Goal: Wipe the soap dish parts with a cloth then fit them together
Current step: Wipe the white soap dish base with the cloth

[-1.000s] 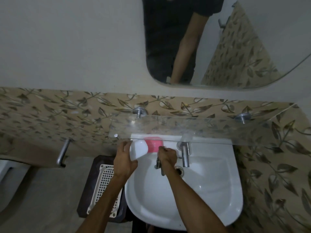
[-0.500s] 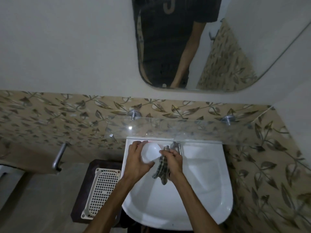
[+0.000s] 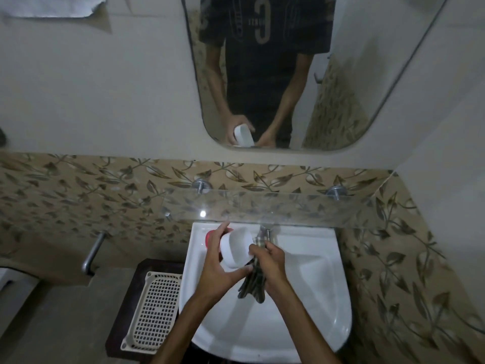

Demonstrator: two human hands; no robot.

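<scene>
head view, left hand point(image 3: 219, 271) holding white dish point(image 3: 235, 248), right hand point(image 3: 270, 261) gripping cloth point(image 3: 253, 283)

White washbasin point(image 3: 309, 298) fixed below a clear glass shelf point(image 3: 288, 208) on two metal pegs. Metal tap point(image 3: 266, 232) at the basin's back edge. Rounded mirror point(image 3: 367, 74) above. Leaf-patterned tiles point(image 3: 78, 195) across the wall. Perforated cream basket point(image 3: 153, 308) on a dark stool point(image 3: 123, 311), left of the basin.

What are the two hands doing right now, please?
Left hand: grips the white soap dish part over the sink.
Right hand: holds the checked cloth against it.
</scene>
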